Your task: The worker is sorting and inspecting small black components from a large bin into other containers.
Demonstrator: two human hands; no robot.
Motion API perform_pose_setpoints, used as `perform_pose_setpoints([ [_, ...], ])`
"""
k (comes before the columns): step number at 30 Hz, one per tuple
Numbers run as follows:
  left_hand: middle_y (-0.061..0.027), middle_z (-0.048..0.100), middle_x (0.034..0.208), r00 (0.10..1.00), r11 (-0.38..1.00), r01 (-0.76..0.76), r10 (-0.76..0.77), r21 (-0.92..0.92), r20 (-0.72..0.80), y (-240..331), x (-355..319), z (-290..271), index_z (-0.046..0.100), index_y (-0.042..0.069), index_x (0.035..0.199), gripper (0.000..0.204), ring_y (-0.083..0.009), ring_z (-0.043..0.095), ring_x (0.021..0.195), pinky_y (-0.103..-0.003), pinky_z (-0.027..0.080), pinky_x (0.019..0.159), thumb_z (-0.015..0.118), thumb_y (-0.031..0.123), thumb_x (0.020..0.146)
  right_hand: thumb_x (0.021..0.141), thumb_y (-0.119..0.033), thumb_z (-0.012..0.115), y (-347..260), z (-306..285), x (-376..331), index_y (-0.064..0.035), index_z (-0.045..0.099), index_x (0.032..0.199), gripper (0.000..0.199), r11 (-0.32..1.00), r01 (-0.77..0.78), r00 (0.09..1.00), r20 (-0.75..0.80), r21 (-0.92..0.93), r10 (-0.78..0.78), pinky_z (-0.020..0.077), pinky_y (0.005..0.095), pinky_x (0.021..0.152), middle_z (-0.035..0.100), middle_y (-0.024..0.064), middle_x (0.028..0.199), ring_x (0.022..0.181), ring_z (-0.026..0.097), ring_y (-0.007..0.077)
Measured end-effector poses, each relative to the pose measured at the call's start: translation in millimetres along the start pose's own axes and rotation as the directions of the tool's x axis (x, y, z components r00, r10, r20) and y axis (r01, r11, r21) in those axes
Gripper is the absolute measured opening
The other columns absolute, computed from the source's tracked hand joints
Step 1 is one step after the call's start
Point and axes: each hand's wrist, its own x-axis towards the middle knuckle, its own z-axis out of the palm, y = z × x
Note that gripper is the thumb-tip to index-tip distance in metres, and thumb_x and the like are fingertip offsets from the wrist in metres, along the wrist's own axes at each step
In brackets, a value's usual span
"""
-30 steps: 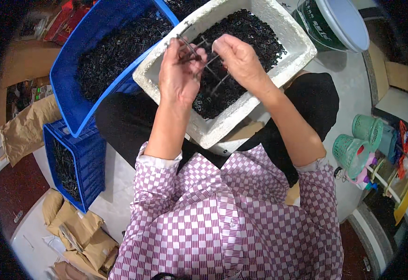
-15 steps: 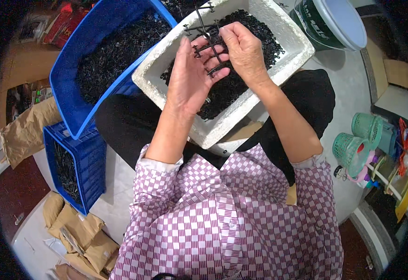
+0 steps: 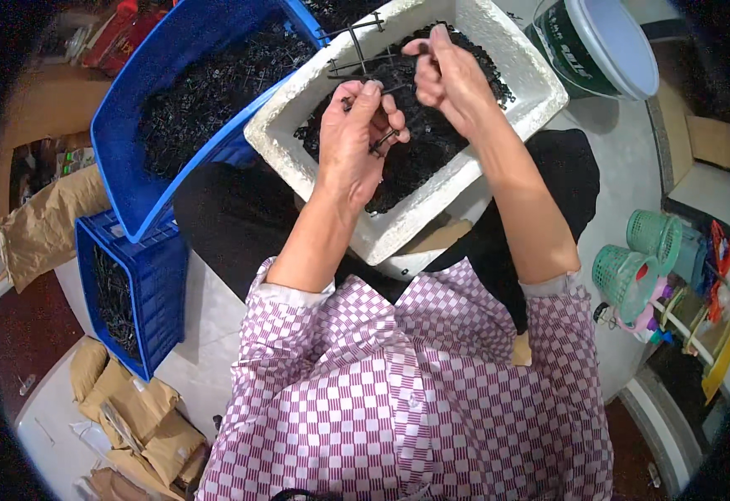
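Left hand [image 3: 350, 142] over white foam box [image 3: 540, 107], fingers closed on black branched frame [image 3: 352, 28]; frame sticks out past fingertips toward far side, above box's far-left rim. Right hand [image 3: 463, 90] just right, over same box, fingers half curled; cannot tell if small piece held. Loose small black pieces [image 3: 432, 154] fill box bottom. Large blue bin [image 3: 114, 159] left, black parts inside; smaller blue crate [image 3: 163, 288] near-left; bucket [image 3: 578, 54] far right.
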Motion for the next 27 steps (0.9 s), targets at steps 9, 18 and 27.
perform_pose_setpoints([
  [9, -0.0037, 0.052, 0.068, 0.999, 0.984, -0.024, 0.03, 0.178, -0.032, -2.7, -0.5, -4.3, 0.041, 0.009, 0.087, 0.017, -0.0115, 0.054, 0.056, -0.024, 0.045, 0.048, 0.054, 0.019, 0.088, 0.085, -0.026, 0.057, 14.0, 29.2, -14.3, -0.0017, 0.053, 0.086, 0.025, 0.936, 0.109, 0.981, 0.187, -0.336, -0.047, 0.042, 0.0253, 0.042, 0.056, 0.0031, 0.062, 0.048, 0.052, 0.0101],
  [18, -0.0034, 0.052, 0.068, 0.996, 0.969, 0.07, -0.082, 0.239, 0.04, -6.0, -1.6, -1.8, 0.042, 0.009, 0.085, 0.015, -0.0121, 0.052, 0.053, -0.024, 0.044, 0.047, 0.054, 0.019, 0.088, 0.084, -0.019, 0.058, 23.5, -16.4, 19.7, -0.0012, 0.058, 0.087, 0.018, 0.016, 0.242, 0.738, 0.174, -0.97, -0.652, 0.0415, 0.0222, 0.05, 0.059, 0.002, 0.073, 0.055, 0.052, 0.0084],
  [27, -0.0019, 0.054, 0.068, 0.996, 0.999, -0.021, 0.023, 0.034, -0.081, 10.9, 6.5, -10.3, 0.044, 0.01, 0.086, 0.017, -0.0119, 0.051, 0.052, -0.024, 0.044, 0.047, 0.056, 0.023, 0.087, 0.085, -0.019, 0.056, 3.2, 28.4, -27.7, -0.0046, 0.057, 0.091, 0.016, 0.894, 0.089, 0.98, 0.198, -0.439, 0.0, 0.0374, 0.0191, 0.052, 0.059, -0.0005, 0.073, 0.059, 0.051, 0.0054],
])
